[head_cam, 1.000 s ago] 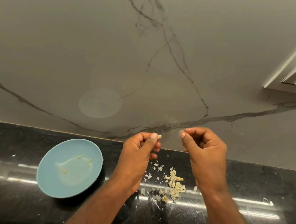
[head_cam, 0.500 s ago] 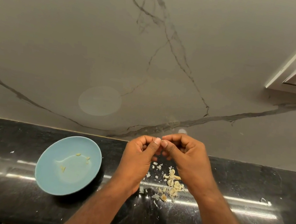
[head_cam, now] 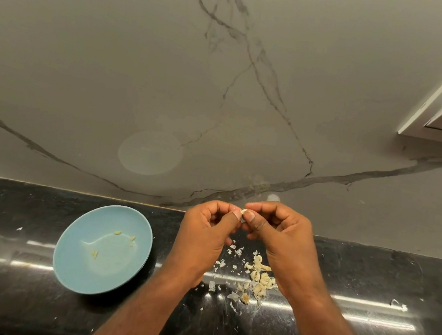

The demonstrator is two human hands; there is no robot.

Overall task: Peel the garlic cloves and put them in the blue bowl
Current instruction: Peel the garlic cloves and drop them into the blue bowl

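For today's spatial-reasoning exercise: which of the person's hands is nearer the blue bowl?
Left. The left hand is just right of the blue bowl; the right hand is farther right, beyond it. Both pinch one garlic clove between them.

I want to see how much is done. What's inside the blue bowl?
The blue bowl holds a few small pale garlic pieces, scattered apart. Nothing covers its inside; only the counter under it is hidden.

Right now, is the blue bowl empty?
Nearly empty: the blue bowl holds only a few small pale garlic pieces.
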